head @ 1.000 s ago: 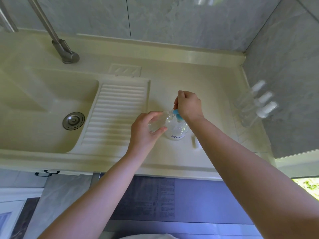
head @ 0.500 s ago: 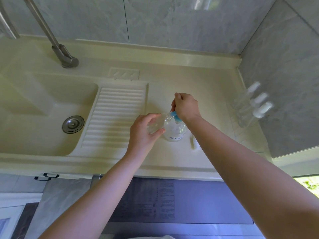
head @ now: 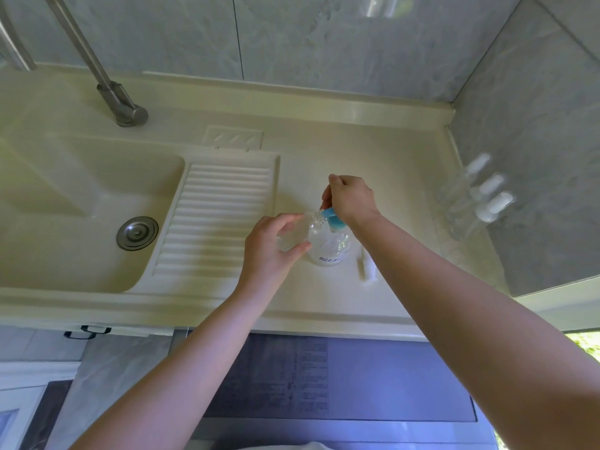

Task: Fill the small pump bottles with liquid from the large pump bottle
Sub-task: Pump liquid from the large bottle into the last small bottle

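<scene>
The large clear pump bottle (head: pixel 331 246) with a blue pump head stands on the cream counter, a little right of the ribbed drainboard. My right hand (head: pixel 350 198) is closed over its blue pump from above. My left hand (head: pixel 271 246) grips a small clear bottle (head: pixel 293 237), tilted with its open mouth up against the blue spout. A small white pump cap (head: pixel 365 266) lies on the counter just right of the large bottle. Three small clear bottles (head: pixel 470 196) with white pump tops stand by the right wall.
A sink basin (head: pixel 81 203) with a metal drain (head: pixel 137 233) lies at the left, a metal faucet (head: pixel 107 82) behind it. The ribbed drainboard (head: pixel 217 219) sits between sink and bottles. Grey tiled walls close off the back and right. The counter's front edge (head: pixel 227 319) runs below my forearms.
Both hands stay in place on the bottles. Only the view has shifted slightly.
</scene>
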The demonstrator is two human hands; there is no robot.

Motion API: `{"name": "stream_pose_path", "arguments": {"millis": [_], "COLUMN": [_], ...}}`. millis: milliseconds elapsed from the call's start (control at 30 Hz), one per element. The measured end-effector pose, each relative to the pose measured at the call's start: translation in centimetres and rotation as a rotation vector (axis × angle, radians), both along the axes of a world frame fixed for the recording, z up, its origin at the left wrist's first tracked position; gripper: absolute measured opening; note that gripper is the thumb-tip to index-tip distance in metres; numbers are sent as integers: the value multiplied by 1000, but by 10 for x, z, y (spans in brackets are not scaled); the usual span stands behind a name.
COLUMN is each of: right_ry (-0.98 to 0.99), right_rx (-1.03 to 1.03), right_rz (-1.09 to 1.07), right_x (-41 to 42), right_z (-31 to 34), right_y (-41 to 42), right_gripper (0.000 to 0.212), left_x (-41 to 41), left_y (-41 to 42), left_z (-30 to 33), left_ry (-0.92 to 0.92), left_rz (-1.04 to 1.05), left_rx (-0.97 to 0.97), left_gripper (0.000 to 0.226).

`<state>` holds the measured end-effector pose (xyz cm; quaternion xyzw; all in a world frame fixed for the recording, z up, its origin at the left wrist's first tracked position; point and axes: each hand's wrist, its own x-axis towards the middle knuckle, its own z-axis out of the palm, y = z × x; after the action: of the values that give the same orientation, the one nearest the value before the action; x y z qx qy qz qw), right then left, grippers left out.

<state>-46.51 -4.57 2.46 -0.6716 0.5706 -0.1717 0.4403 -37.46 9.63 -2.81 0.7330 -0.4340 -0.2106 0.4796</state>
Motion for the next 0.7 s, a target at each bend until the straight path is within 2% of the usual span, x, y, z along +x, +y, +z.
{"name": "stream_pose_path", "arguments": {"millis": [200,700], "right_ry": [25,0], "right_rx": [-68,-37], "right_rz": [18,47], "right_x": [1,-1], "right_z": [-1,0], "right_y": [3,1], "right_gripper": [40,42], "left_x": [0,1], "left_y": [2,0], "left_z": [1,-1], "left_ry": [38,44], "left_rz": [-13,-17], "left_rx": [-2,6], "left_gripper": [46,47]}}
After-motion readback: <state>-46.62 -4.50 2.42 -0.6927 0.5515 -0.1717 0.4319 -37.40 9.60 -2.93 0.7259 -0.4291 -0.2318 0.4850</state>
